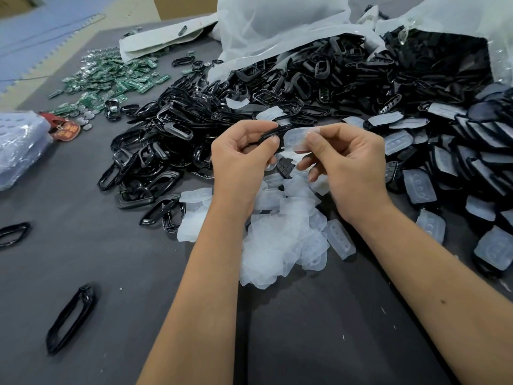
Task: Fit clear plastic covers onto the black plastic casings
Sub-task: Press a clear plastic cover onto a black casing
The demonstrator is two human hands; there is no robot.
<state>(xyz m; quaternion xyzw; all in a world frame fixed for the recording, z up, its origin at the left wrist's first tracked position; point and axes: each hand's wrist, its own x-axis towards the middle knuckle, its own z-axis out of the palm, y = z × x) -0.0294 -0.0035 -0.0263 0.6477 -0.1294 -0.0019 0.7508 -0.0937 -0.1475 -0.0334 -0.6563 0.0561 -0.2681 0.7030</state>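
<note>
Grey felt-like cloth covers the table (83,245), which runs off every edge of the head view. White translucent plastic sacks (277,26) lie open at the far side, and a huge heap of black plastic casings (319,79) spills from their mouths toward the person. To the right, a stack of casings already fitted with covers (472,151) runs past the frame edge. A pile of loose clear plastic covers (280,234) lies on the table under the forearms. At the far left sits a spread of green circuit boards (111,79), with a flat white bag (155,43) behind it. A clear bag (19,145) at the left edge is cut off, and its contents are too hazy to make out. Beside it lies a red tag (65,130) with pale writing too blurred to read. Two stray black frames (69,318) lie apart near the left front.

The left hand (238,159) pinches one black casing (270,133) between thumb and fingers, held above the piles. The right hand (347,162) grips a clear cover (297,138) with thumb and forefinger clamped on it, its edge touching the casing; whether it has seated into the casing cannot be told
</note>
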